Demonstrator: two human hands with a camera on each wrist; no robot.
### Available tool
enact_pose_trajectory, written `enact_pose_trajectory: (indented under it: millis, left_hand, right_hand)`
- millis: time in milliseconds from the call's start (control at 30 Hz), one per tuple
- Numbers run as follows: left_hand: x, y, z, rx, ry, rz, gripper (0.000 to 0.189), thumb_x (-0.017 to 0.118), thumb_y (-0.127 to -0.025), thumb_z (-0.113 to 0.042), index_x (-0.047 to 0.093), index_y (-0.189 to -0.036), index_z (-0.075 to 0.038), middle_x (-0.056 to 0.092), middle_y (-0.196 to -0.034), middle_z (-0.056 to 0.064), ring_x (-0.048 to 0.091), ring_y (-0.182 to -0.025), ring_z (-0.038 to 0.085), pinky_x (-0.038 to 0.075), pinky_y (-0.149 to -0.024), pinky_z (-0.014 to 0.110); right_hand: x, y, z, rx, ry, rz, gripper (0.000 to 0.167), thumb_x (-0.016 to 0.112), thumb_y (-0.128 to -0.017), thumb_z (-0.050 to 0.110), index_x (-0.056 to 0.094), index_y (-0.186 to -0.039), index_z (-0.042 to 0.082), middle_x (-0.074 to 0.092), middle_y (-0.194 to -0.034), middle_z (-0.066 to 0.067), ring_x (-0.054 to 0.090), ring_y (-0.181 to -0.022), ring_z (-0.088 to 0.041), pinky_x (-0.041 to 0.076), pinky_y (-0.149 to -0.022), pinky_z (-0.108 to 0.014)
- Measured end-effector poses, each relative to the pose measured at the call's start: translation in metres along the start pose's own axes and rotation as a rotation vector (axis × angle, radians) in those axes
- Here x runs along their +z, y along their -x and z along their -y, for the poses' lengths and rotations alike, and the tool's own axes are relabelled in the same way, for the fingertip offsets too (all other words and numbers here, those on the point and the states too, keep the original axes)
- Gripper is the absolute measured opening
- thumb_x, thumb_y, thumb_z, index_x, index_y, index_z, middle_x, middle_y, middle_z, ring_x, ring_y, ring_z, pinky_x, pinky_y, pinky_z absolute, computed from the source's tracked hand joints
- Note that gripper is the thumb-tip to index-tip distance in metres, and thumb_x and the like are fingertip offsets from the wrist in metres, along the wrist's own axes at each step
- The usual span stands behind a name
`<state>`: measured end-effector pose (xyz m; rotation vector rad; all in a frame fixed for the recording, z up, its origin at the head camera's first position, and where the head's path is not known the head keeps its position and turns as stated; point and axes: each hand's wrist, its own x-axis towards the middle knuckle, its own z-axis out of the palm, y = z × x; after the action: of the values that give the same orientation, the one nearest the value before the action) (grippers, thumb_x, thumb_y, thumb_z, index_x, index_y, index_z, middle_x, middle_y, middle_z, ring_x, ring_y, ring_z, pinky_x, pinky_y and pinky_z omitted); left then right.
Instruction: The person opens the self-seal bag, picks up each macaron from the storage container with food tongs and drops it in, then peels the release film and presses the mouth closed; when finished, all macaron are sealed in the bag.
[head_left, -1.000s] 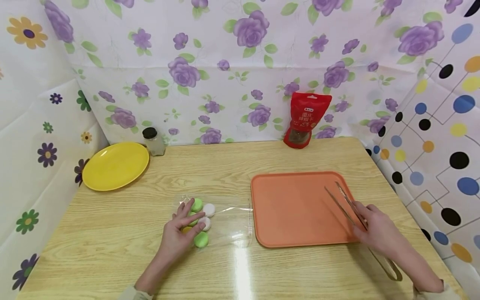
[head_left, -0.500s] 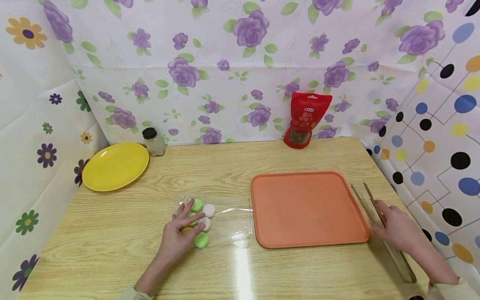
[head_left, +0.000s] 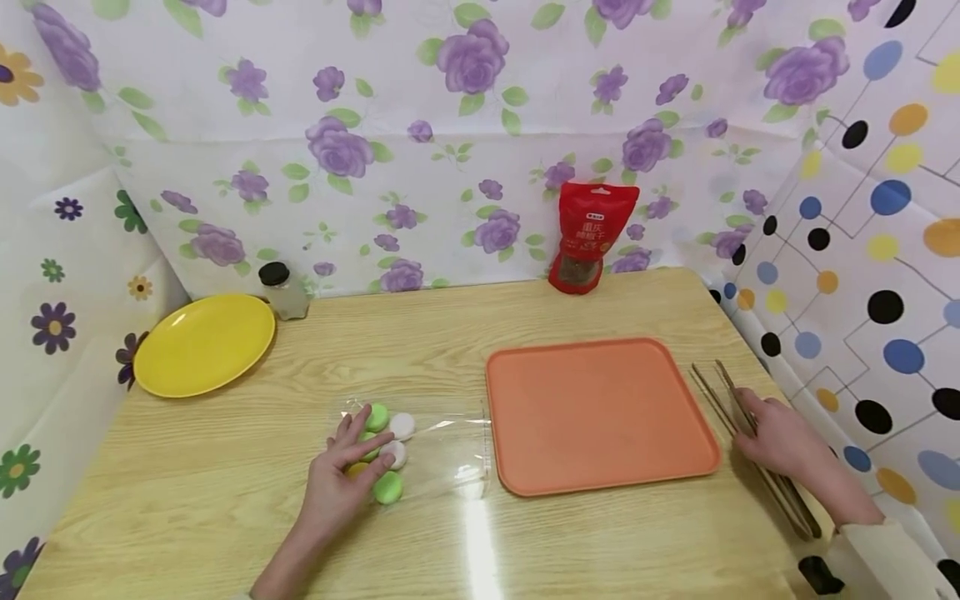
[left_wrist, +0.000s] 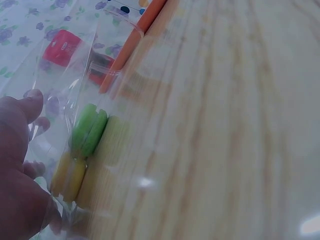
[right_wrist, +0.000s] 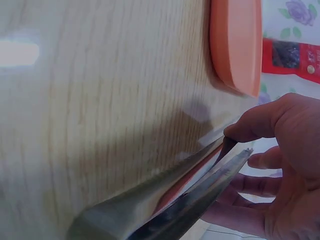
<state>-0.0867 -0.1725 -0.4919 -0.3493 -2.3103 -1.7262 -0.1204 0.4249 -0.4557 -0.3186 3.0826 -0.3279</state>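
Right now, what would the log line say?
left hand: at clear bag of macarons | right hand: holds metal tongs | orange tray: between bag and tongs

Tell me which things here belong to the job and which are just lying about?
Seemingly in the job:
tongs
clear bag
round pieces
perhaps the orange tray

Probably just lying about:
yellow plate
dark-lidded jar
red pouch

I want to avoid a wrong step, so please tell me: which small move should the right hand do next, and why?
Probably the right hand should lay down and release the tongs: they are beside the tray, on its side away from the macarons, while the left hand is alone at the clear bag and might need help.
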Motion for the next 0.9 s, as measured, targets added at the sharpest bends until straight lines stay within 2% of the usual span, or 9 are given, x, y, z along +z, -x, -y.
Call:
enact_pose_trajectory:
  millis: [200, 433, 567, 633, 733, 800, 833, 900]
  left_hand:
    - [-0.001, 0.000, 0.000, -0.003, 0.000, 0.006, 0.024, 0.077, -0.085, 0.001, 0.075, -0.109, 0.002, 0.041, -0.150, 0.025, 0.015, -0.142, 0.057, -0.002, -0.105, 0.077]
    - [-0.002, 0.001, -0.001, -0.015, -0.005, 0.012, 0.024, 0.077, -0.085, 0.001, 0.075, -0.109, 0.002, 0.041, -0.150, 0.026, 0.015, -0.142, 0.057, -0.002, -0.105, 0.077]
    - [-0.003, 0.000, -0.001, -0.013, -0.020, 0.006, 0.023, 0.078, -0.085, 0.001, 0.075, -0.108, 0.002, 0.041, -0.149, 0.027, 0.016, -0.142, 0.057, -0.001, -0.105, 0.076]
    - [-0.003, 0.000, 0.000, -0.014, -0.022, 0.010, 0.023, 0.078, -0.085, 0.000, 0.075, -0.108, 0.001, 0.041, -0.149, 0.026, 0.016, -0.141, 0.058, 0.000, -0.105, 0.076]
    - [-0.002, 0.000, 0.001, -0.016, -0.022, 0.014, 0.023, 0.078, -0.084, 0.000, 0.076, -0.107, 0.001, 0.041, -0.149, 0.027, 0.016, -0.141, 0.058, -0.001, -0.105, 0.076]
    - [-0.003, 0.000, 0.002, -0.018, -0.027, 0.009, 0.023, 0.079, -0.084, 0.000, 0.076, -0.107, 0.001, 0.041, -0.149, 0.027, 0.016, -0.141, 0.059, -0.001, -0.105, 0.076]
    - [-0.002, 0.000, 0.002, -0.019, -0.032, 0.010, 0.023, 0.079, -0.084, 0.000, 0.076, -0.106, 0.001, 0.041, -0.149, 0.027, 0.016, -0.141, 0.059, -0.001, -0.105, 0.076]
    - [-0.002, 0.001, 0.003, -0.023, -0.037, 0.012, 0.023, 0.079, -0.083, 0.001, 0.076, -0.106, 0.002, 0.041, -0.148, 0.028, 0.016, -0.141, 0.059, 0.000, -0.106, 0.076]
  right_hand:
    - [-0.001, -0.004, 0.003, 0.027, 0.002, 0.025, 0.064, 0.069, -0.080, 0.010, 0.044, -0.131, -0.020, 0.057, -0.096, -0.043, 0.062, -0.077, -0.049, 0.050, -0.062, -0.057]
    - [0.002, -0.007, 0.004, 0.034, 0.030, 0.045, 0.063, 0.068, -0.081, 0.012, 0.046, -0.130, -0.020, 0.058, -0.095, -0.039, 0.062, -0.077, -0.047, 0.050, -0.063, -0.057]
    - [0.000, -0.009, 0.008, 0.064, 0.040, 0.066, 0.067, 0.069, -0.084, 0.018, 0.041, -0.132, -0.021, 0.054, -0.100, -0.045, 0.060, -0.081, -0.053, 0.050, -0.065, -0.060]
    - [0.000, -0.007, 0.015, 0.071, 0.055, -0.004, 0.070, 0.071, -0.085, 0.022, 0.041, -0.130, -0.022, 0.051, -0.103, -0.047, 0.057, -0.083, -0.058, 0.049, -0.066, -0.063]
    - [0.000, -0.003, 0.041, 0.066, 0.000, -0.202, 0.066, 0.074, -0.085, 0.024, 0.047, -0.126, -0.020, 0.054, -0.100, -0.042, 0.058, -0.079, -0.054, 0.049, -0.062, -0.061]
    - [0.001, -0.004, 0.070, 0.006, -0.094, -0.362, 0.054, 0.075, -0.084, 0.018, 0.055, -0.122, -0.016, 0.061, -0.093, -0.030, 0.063, -0.074, -0.045, 0.052, -0.059, -0.053]
    - [0.003, -0.002, 0.087, -0.025, -0.166, -0.406, 0.048, 0.075, -0.084, 0.015, 0.059, -0.120, -0.013, 0.065, -0.089, -0.023, 0.065, -0.071, -0.038, 0.053, -0.056, -0.046]
    - [0.009, 0.001, 0.124, -0.094, -0.314, -0.429, 0.036, 0.075, -0.085, 0.008, 0.065, -0.116, -0.007, 0.068, -0.082, -0.009, 0.065, -0.065, -0.021, 0.052, -0.051, -0.033]
